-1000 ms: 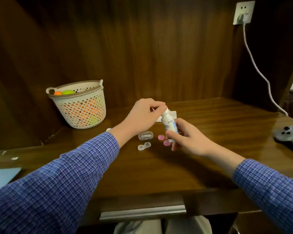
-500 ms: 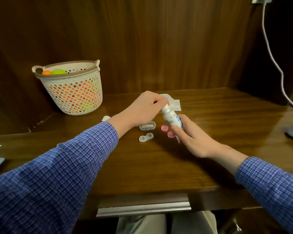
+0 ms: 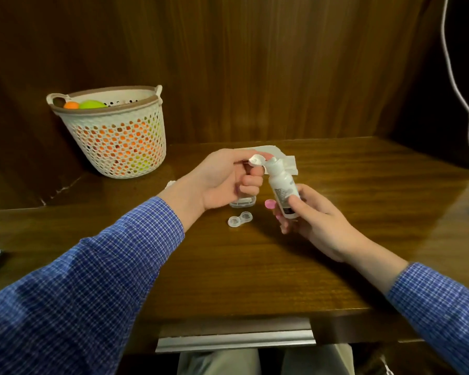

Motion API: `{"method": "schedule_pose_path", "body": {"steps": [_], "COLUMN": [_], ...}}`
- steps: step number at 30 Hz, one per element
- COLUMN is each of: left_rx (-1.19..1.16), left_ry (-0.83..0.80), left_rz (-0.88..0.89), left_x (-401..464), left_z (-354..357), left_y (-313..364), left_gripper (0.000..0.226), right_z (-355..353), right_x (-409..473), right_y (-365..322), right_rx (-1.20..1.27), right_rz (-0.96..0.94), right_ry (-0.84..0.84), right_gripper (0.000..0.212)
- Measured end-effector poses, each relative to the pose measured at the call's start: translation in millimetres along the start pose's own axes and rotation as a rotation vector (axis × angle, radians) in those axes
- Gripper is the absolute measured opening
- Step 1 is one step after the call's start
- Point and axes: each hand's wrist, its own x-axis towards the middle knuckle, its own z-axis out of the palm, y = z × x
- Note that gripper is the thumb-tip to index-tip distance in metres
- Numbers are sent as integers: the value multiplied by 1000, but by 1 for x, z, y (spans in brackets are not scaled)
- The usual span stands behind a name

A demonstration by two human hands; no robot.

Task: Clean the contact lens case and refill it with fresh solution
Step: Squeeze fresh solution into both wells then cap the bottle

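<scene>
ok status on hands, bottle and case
Right hand grips white plastic solution bottle; left hand pinches its flipped cap. Clear lens case uncapped on table, unobstructed.

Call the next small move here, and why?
Probably tip the bottle over the open lens case. Its flip cap is already swung open under the left hand, the right hand grips the bottle, and the case sits uncapped.

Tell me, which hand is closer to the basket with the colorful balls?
Left. The left hand is just right of the basket, pinching the bottle's cap; the right hand is farther right, holding the bottle.
</scene>
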Motion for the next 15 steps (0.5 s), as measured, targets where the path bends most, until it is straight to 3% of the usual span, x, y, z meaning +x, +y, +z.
{"method": "schedule_pose_path", "body": {"steps": [3,6,15], "left_rx": [-221,-170,71], "left_ry": [-74,-106,-136], "left_rz": [18,81,146], "left_x": [-8,-14,-31], "left_z": [1,6,9], "left_y": [-9,-18,-42], "left_gripper": [30,30,39], "right_z": [6,14,51], "right_x": [1,5,7], "right_y": [-1,-5,-6], "right_rx": [609,999,1268], "right_rz": [138,221,309], "right_ry": [3,30,141], "right_gripper": [56,48,53]}}
